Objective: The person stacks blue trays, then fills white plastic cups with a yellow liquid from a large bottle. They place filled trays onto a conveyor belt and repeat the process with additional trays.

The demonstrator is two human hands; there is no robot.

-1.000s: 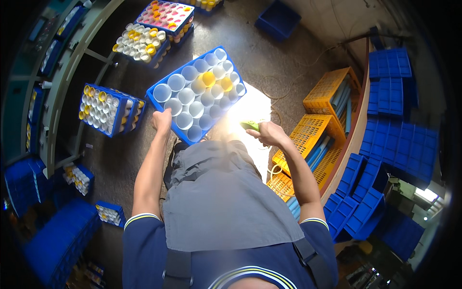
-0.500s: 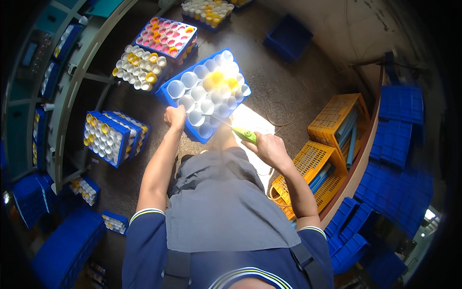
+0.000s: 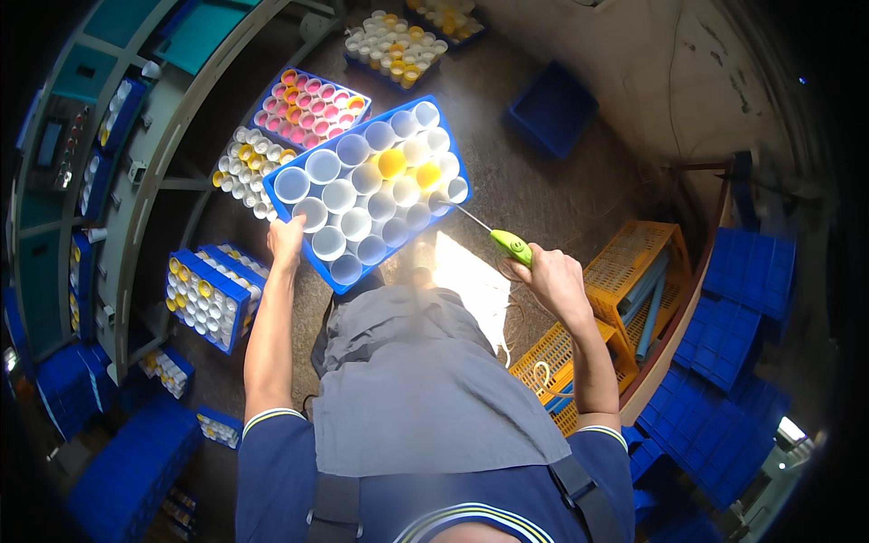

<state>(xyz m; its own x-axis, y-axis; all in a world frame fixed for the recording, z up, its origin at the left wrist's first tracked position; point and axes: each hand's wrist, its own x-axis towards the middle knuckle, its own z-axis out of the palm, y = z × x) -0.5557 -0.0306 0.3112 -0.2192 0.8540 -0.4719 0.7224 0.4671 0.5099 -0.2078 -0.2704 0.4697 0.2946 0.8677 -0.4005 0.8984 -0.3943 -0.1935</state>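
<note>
A blue crate [image 3: 312, 256] filled with rows of round white cups, plus two yellow ones, is tilted in front of me. My left hand [image 3: 284, 241] grips its near left edge, thumb over the rim and the other fingers hidden. My right hand [image 3: 551, 279] is closed around the bright green handle of a tool [image 3: 512, 246] with a thin metal shaft. The shaft's tip reaches the cups at the crate's right edge; whether it touches them I cannot tell. Strong sunlight falls on the crate's right half.
More cup-filled crates stand on the floor, including one with pink-filled cups [image 3: 312, 107] and a stack at left [image 3: 208, 303]. Orange crates [image 3: 634, 262] holding blue-grey pieces and a pale hose [image 3: 541, 373] are at right. A blue crate [image 3: 554, 110] sits far back.
The crate has shifted left and toward me, turning more to face me. My right hand has moved right, and the tool's tip has passed from the near cups to the right edge.
</note>
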